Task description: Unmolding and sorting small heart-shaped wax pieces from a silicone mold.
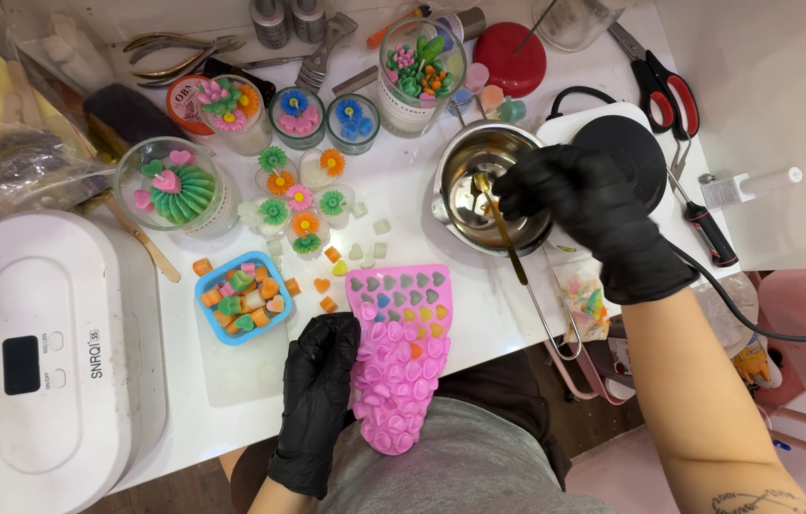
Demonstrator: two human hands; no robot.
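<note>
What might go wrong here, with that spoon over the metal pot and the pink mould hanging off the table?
The pink heart mould bends over the table edge, steadied only by the left hand; its filled cavities might spill. The right hand holds a spoon in the metal pot; drips may land on the table. The black cable could snag.

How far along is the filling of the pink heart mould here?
Done: a few upper cavities of the pink mould hold coloured wax, and finished hearts fill the blue tray. In hand: the right hand dips a spoon in the steel pot; the left hand steadies the mould. Left: most cavities look empty.
</note>
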